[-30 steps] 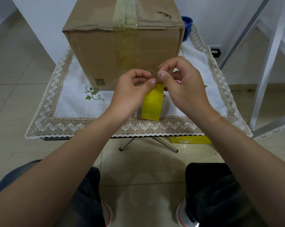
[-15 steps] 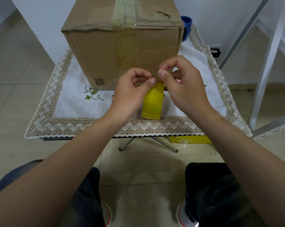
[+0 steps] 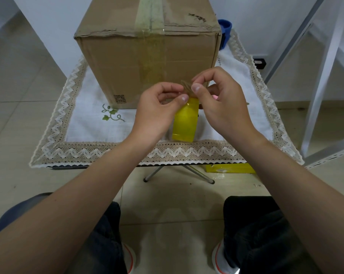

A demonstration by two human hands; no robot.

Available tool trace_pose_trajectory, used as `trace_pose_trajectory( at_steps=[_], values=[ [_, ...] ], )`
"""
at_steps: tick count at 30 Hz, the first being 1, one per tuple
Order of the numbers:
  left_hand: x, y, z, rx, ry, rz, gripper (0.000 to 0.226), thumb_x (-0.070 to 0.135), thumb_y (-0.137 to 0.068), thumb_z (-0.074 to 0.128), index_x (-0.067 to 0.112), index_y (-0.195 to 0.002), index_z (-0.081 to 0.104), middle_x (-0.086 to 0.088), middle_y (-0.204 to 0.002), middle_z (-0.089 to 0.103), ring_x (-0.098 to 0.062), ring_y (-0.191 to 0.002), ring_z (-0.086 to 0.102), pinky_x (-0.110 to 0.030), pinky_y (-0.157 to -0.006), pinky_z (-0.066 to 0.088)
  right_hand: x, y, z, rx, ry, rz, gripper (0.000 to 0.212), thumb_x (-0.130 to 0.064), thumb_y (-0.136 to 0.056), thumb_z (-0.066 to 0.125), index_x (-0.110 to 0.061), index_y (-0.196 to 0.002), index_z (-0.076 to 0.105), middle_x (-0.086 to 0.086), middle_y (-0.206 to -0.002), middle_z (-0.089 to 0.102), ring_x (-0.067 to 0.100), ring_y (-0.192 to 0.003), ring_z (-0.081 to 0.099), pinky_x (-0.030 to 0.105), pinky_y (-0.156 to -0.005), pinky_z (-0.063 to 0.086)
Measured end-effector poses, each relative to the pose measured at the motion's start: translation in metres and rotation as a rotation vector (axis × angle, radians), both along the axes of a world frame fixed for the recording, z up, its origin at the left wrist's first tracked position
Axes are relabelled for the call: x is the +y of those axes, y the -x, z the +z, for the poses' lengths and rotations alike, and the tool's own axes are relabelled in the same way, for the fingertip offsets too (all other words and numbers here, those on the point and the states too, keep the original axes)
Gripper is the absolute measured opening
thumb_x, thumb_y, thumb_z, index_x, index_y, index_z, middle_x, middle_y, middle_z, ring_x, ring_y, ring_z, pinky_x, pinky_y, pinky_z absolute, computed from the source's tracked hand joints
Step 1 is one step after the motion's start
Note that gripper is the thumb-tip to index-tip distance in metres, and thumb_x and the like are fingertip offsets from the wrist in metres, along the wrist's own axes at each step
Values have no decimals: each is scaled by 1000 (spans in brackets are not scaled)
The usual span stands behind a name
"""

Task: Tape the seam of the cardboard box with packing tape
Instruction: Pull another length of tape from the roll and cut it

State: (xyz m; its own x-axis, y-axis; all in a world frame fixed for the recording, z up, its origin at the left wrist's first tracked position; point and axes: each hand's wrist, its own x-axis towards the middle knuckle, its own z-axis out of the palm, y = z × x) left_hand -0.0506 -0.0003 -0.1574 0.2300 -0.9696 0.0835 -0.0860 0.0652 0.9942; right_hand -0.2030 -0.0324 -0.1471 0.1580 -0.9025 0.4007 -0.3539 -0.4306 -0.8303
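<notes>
A brown cardboard box [image 3: 127, 62] stands on a small table, with a strip of clear yellowish tape running along its top seam and down its front face. In front of the box I hold a yellow roll of packing tape [image 3: 185, 123] upright on edge. My left hand [image 3: 157, 109] grips the roll from the left. My right hand [image 3: 224, 103] pinches a crumpled loose tape end [image 3: 187, 87] at the roll's top between thumb and forefinger.
A white tablecloth with lace border [image 3: 127, 153] covers the folding table. A blue object [image 3: 225, 28] sits behind the box's right corner. A yellow flat item [image 3: 230, 168] lies on the tiled floor under the table. A white metal frame [image 3: 325, 76] stands at right.
Both hands stay at the roll; the right fingers have shifted slightly on the loose tape end. The box has not moved.
</notes>
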Motion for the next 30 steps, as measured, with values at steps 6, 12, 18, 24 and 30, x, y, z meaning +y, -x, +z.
trace_pose_trajectory(
  at_steps=[6, 12, 18, 24, 30],
  values=[
    [1, 1, 0, -30, 12, -9, 15, 6, -90, 77, 8, -104, 73, 1, -101, 76, -6, -96, 73, -21, -89, 58, -1, 0, 0, 7, -1, -10, 3, -16, -96, 65, -17, -94, 65, 2, -104, 70, 19, -81, 66, 42, -75, 60],
    [3, 2, 4, -53, 0, -15, 15, 5, -89, 78, 15, -100, 74, 11, -97, 75, -2, -91, 71, -28, -90, 61, -1, 0, -1, 4, -2, -11, 4, -16, -97, 65, -17, -94, 64, 3, -104, 70, 13, -78, 64, 24, -70, 52],
    [3, 2, 7, -43, -12, -28, 22, 1, -88, 77, 12, -106, 73, -1, -98, 74, -6, -90, 70, -23, -89, 60, -2, 0, -2, -4, 2, -2, 3, -17, -96, 65, -18, -93, 64, 4, -105, 69, 24, -85, 70, 46, -77, 60],
    [1, 1, 7, -50, -11, -49, 21, 0, -89, 76, 7, -108, 73, -5, -97, 72, -5, -88, 68, -20, -87, 59, -2, 0, -1, 5, 5, -3, 3, -15, -96, 65, -17, -94, 64, 4, -105, 69, 22, -82, 68, 33, -73, 56],
    [-1, 1, 6, -102, 28, -63, 17, 4, -89, 77, 7, -105, 73, 1, -91, 70, -4, -87, 65, -20, -84, 57, -1, -1, -2, 8, 21, 15, 2, -14, -96, 65, -12, -95, 65, 5, -106, 69, 19, -85, 67, 21, -71, 51]
  ],
)
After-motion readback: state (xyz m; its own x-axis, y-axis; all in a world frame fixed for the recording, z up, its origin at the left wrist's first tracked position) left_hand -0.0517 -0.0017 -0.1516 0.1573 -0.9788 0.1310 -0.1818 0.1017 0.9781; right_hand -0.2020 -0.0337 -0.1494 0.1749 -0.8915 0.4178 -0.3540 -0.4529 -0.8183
